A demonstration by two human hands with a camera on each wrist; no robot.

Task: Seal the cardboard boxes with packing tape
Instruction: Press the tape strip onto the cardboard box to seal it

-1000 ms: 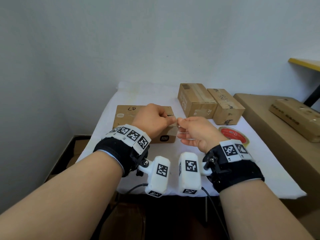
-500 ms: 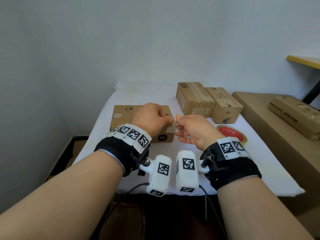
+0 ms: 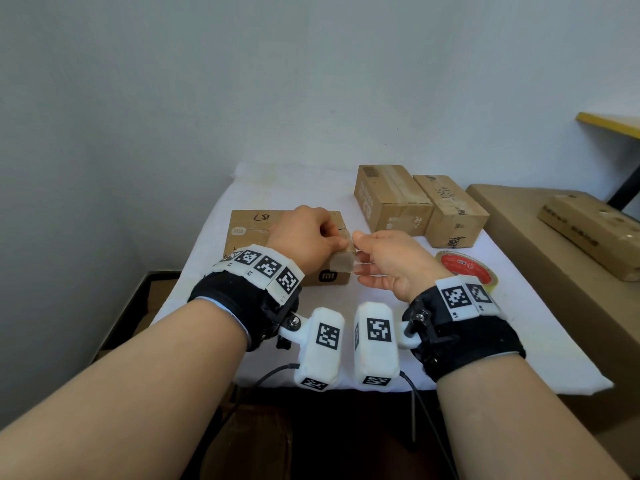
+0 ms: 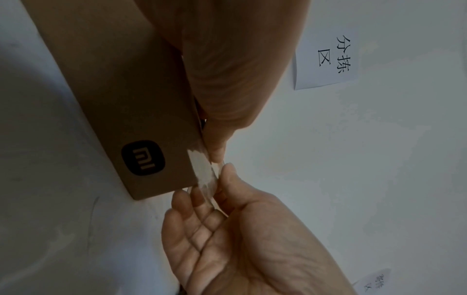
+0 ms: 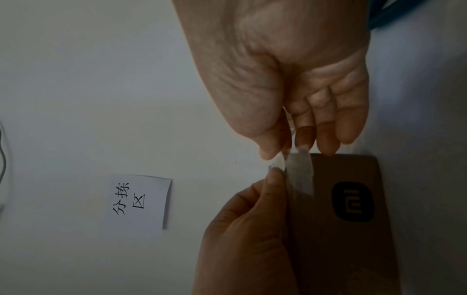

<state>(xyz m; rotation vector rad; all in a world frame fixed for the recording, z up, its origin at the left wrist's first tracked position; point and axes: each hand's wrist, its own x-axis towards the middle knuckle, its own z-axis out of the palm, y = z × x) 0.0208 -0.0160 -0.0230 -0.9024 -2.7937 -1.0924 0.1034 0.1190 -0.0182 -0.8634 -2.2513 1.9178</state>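
The flat brown cardboard box with a black logo (image 3: 242,233) lies near the left edge of the white-covered desk (image 3: 540,358). My left hand (image 3: 304,237) rests curled on its right end, fingertips pinching a strip of clear packing tape (image 3: 341,263) at the corner. My right hand (image 3: 388,261) pinches the strip's free end between thumb and forefinger. The red-cored tape roll (image 3: 464,268) lies near the right edge.

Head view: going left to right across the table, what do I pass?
Box with the logo → left hand → right hand → tape roll → flat carton on the side bench.
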